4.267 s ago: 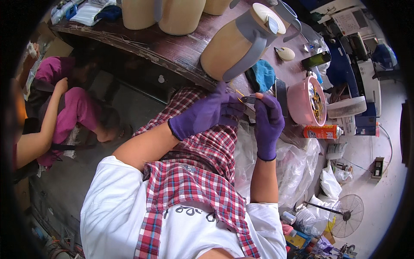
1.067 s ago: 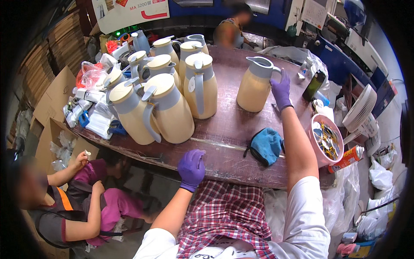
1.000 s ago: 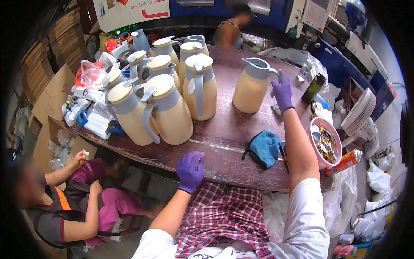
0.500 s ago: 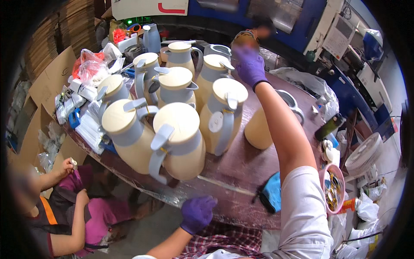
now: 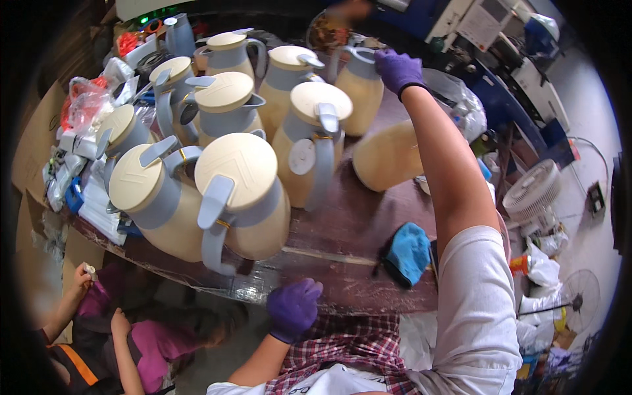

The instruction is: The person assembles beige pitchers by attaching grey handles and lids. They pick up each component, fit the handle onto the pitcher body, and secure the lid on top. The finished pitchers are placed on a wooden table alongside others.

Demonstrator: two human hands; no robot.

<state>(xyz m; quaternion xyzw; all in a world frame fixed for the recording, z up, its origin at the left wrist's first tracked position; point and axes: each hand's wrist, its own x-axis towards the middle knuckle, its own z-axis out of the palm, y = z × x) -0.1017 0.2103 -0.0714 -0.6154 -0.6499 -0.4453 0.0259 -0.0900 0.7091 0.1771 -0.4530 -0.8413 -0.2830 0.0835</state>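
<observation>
My right hand [image 5: 399, 69], in a purple glove, reaches over the table with its fingers closed on the rim of a lidless cream and grey jug [image 5: 361, 99]. That jug stands upright at the back. My left hand [image 5: 294, 309], gloved in purple too, is a loose fist at the table's front edge, with nothing seen in it. A second jug [image 5: 388, 158] is partly hidden behind my right forearm. To the left stand several lidded jugs, the nearest lidded jug [image 5: 247, 204] with its grey handle toward me.
A blue cloth pouch [image 5: 408, 253] lies on the dark red table [image 5: 336, 276]. Plastic-wrapped parts [image 5: 99, 207] and bags crowd the left end. Another person [image 5: 125, 336] sits at the lower left. A white fan [image 5: 532, 191] stands at the right.
The view has shifted. My right hand has drawn the lidless jug away from the jugs beside it, toward the right. My left hand stays in a fist at the table edge.
</observation>
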